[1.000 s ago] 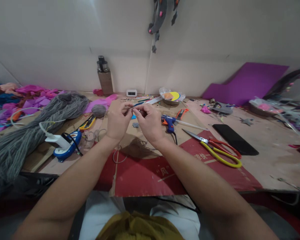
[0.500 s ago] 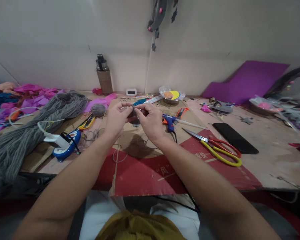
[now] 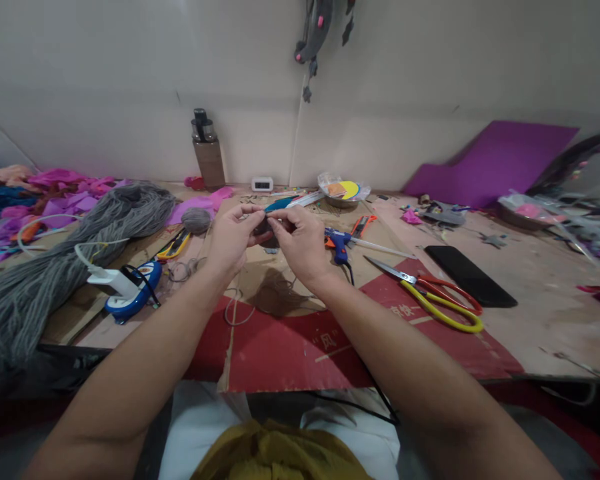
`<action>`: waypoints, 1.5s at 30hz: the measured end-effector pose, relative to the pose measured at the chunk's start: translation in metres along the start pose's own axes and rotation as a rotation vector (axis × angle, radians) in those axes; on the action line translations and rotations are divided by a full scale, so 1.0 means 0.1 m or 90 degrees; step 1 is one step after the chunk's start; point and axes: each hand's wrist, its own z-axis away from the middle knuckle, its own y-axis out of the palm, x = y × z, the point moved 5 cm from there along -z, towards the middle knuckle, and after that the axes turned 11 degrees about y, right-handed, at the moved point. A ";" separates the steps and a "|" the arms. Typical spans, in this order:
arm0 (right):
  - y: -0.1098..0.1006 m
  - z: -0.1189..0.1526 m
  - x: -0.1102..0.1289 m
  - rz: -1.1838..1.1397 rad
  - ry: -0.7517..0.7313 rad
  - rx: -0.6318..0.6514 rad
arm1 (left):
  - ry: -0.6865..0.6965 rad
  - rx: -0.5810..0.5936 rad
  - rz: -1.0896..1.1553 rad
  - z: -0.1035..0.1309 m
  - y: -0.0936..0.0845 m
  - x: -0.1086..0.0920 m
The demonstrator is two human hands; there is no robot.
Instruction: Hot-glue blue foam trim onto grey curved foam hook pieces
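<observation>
Above the middle of the cardboard, my left hand (image 3: 234, 235) and my right hand (image 3: 300, 241) meet with fingertips nearly touching. Pinched between them is a small dark grey piece (image 3: 263, 227), mostly covered by the fingers, so its kind does not show. Both hands are closed on it. Thin grey yarn (image 3: 240, 313) trails in loops over the cardboard (image 3: 280, 353) below. A ball of grey yarn (image 3: 196, 220) lies to the left of my left hand. Close by my right hand is a blue glue gun (image 3: 339, 245) with a white glue stick in its back.
Scissors (image 3: 430, 293) with red and yellow handles and a black phone (image 3: 470, 275) lie on the right. A grey yarn skein (image 3: 105, 220), a yellow cutter (image 3: 174, 245) and a blue power strip (image 3: 135, 293) are on the left. Behind stand a bowl (image 3: 343, 201) and a small clock (image 3: 263, 184).
The fingers have shifted slightly around the small dark grey piece, which has turned a little. Everything else looks the same.
</observation>
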 end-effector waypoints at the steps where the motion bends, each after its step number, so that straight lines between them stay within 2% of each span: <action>1: 0.00 0.00 0.01 0.001 -0.003 0.000 | 0.001 0.000 -0.002 0.00 0.00 0.00; 5: -0.02 0.00 0.00 -0.007 -0.016 -0.017 | -0.004 -0.009 0.012 0.00 -0.01 0.01; 14: -0.01 -0.02 -0.11 -0.038 0.041 -0.007 | -0.019 -0.051 0.006 -0.02 -0.05 0.00; 22: -0.08 -0.11 -0.23 -0.117 0.089 -0.043 | -0.021 -0.035 0.011 -0.01 -0.05 -0.01; 32: -0.05 -0.15 -0.31 -0.197 0.156 -0.030 | -0.042 -0.008 0.026 0.04 -0.01 -0.04; 39: 0.03 -0.17 -0.40 -0.379 0.309 0.054 | -0.071 0.014 0.039 0.05 0.01 -0.03; 45: 0.04 -0.17 -0.38 -0.450 0.352 0.110 | -0.090 0.022 0.059 0.04 0.01 -0.01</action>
